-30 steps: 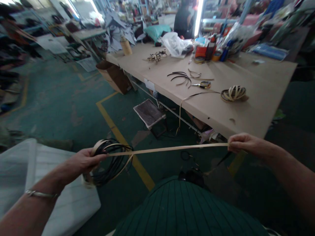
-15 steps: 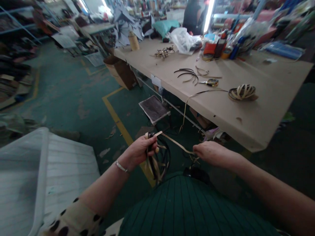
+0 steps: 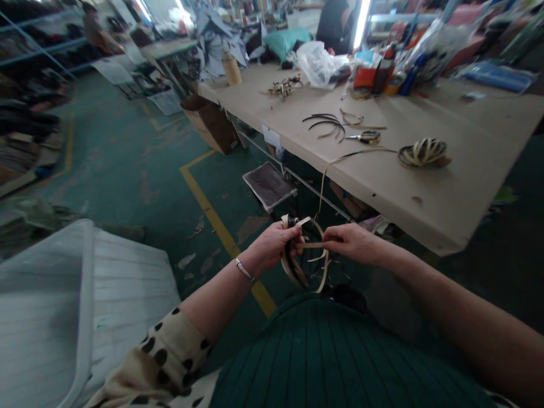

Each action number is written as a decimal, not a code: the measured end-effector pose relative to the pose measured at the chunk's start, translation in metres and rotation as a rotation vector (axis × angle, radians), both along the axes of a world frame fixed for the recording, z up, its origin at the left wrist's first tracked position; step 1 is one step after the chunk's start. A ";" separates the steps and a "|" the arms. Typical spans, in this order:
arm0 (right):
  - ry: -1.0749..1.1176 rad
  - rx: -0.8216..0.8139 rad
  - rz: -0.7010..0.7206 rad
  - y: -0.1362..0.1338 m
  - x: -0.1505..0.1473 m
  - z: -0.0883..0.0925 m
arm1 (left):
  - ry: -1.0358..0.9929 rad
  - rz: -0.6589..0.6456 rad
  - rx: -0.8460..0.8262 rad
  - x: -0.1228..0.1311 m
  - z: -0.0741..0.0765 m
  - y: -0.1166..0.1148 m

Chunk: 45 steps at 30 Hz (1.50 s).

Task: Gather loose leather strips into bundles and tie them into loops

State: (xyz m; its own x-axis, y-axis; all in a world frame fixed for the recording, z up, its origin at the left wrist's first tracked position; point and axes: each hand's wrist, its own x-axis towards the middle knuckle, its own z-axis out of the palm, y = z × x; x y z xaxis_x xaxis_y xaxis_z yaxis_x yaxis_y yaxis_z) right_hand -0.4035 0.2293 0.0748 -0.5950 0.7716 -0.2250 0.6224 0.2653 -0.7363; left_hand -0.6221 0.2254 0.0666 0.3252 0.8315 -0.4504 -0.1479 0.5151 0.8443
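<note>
Green workshop floor point(image 3: 127, 164) with a yellow painted line; a long tan table point(image 3: 446, 192) runs from upper centre to the right edge, and a white ribbed crate point(image 3: 85, 294) fills the lower left. An open cardboard box point(image 3: 210, 122) stands on the floor at the table's far end. Both of the person's forearms come in from the lower corners and meet in front of the torso, below the table's near edge. The left arm, in a spotted sleeve, is bent at the elbow with the wrist raised. The right arm is bare and reaches in almost level. The left hand point(image 3: 274, 246) is clenched around the strip bundle point(image 3: 304, 269), a loose coil of tan and black strip that hangs in loops under the fist, held in the air over the floor. The right hand point(image 3: 352, 242) sits just beside it, thumb and fingers pinched on a tan strand of the same bundle, drawn short and level between the two hands. A second coil point(image 3: 423, 152) lies on the table, its free tail hanging over the edge down toward the hands. Scissors point(image 3: 368, 136) lie near that coil. A thin metal bracelet point(image 3: 243, 269) rings the left wrist
</note>
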 end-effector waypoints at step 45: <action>0.041 -0.138 0.012 0.024 0.008 -0.022 | 0.147 -0.262 -0.089 0.029 0.002 0.019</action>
State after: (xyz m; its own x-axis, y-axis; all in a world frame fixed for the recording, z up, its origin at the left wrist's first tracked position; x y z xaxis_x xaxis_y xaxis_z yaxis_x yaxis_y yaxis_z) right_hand -0.3957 0.2532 0.0530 -0.6146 0.7281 -0.3034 0.5884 0.1671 -0.7911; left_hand -0.5934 0.2448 0.0685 0.4492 0.6834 -0.5754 0.1201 0.5921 0.7969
